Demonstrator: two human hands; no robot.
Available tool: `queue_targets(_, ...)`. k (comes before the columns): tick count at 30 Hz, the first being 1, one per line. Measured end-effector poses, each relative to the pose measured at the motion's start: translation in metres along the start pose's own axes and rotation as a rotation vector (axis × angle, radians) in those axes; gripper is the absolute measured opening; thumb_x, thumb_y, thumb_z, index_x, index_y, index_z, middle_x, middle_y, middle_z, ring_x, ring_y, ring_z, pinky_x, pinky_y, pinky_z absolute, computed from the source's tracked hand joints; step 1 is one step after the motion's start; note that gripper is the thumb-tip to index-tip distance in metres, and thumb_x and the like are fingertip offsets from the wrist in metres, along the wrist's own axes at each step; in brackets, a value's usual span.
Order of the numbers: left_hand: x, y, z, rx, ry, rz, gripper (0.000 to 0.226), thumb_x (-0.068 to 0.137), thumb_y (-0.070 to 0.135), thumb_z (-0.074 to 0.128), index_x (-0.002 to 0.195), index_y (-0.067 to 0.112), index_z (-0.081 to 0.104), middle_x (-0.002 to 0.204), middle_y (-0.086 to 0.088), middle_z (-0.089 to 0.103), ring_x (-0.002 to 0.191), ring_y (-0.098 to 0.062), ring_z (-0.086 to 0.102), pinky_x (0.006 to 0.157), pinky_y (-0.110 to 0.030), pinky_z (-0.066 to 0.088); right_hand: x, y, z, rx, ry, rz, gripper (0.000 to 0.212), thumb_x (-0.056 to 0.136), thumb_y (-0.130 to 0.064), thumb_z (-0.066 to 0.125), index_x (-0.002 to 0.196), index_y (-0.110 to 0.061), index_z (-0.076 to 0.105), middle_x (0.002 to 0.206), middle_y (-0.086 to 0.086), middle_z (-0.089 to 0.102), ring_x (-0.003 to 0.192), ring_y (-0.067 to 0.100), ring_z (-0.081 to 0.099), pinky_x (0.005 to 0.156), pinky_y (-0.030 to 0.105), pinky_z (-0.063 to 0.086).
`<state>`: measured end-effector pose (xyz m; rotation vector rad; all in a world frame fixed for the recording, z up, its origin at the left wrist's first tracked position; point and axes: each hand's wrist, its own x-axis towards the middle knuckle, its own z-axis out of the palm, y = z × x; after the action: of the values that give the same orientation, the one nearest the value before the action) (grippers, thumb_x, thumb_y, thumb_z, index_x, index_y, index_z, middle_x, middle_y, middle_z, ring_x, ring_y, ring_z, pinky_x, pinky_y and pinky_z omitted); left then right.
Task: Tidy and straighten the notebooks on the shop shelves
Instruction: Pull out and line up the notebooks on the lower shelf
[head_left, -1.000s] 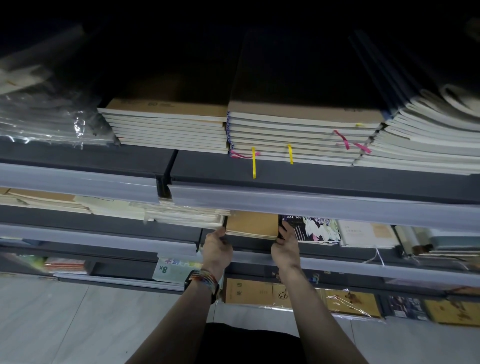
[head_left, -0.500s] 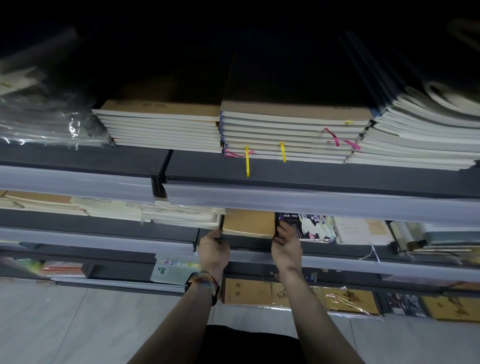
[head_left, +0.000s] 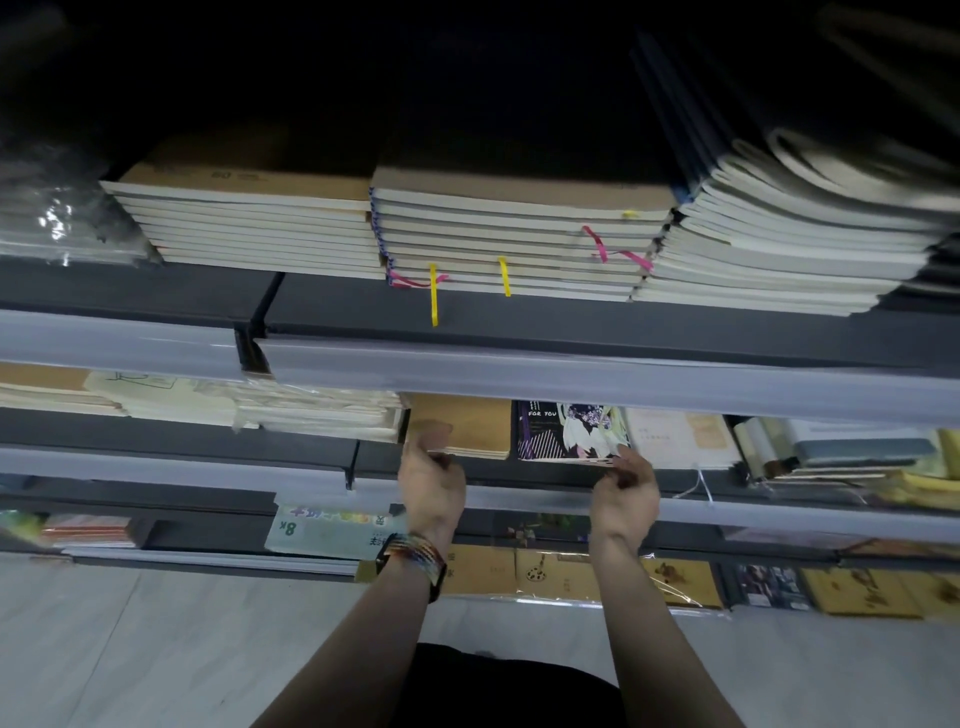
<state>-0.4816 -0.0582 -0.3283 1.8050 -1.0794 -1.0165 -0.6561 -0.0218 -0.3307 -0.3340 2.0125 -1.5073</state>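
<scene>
- Rightward went the right hand in the last half-second, from the seam between two notebook piles to the front right corner of the black illustrated notebook pile printed "FOR YOU". The left hand kept its place.
- On the left hand, the thumb lay on top of the flat brown kraft-paper notebook pile at its front left corner. The other fingers were curled under the edge, so the hand pinched that corner.
- On the right hand, the fingers were curled round the front right corner of the black illustrated notebook pile and gripped it, though the hand was somewhat blurred.
- Both piles lay flat and just beside each other on the dark grey metal shelf. They sat between the two hands and just beyond the fingertips.
- Just to the right of the right hand lay a cream notebook with a tan label.
- Just to the left of the left hand sat a heap of pale notebooks in clear wrap.
- Above both hands, one shelf up, stood a tall stack of kraft-covered notebooks with yellow and pink ribbon markers.
- A multicoloured woven wristband circled the left wrist.
</scene>
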Motion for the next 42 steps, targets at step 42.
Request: queue_targets(42, -0.038, 0.035, 0.046, 0.197, -0.455, -0.128, 0.049, 0.099, 0.004, 0.049, 0.147, 0.017, 0.044, 0.147, -0.003, 0.05, 0.121, -0.014, 0.057, 0.081, -0.002, 0.035, 0.068, -0.031, -0.009, -0.255, -0.266, 0.223, 0.034, 0.107, -0.031, 0.037, 0.132, -0.013, 0.052, 0.136, 0.016, 0.056, 0.122, 0.036, 0.053, 0.107, 0.054, 0.043)
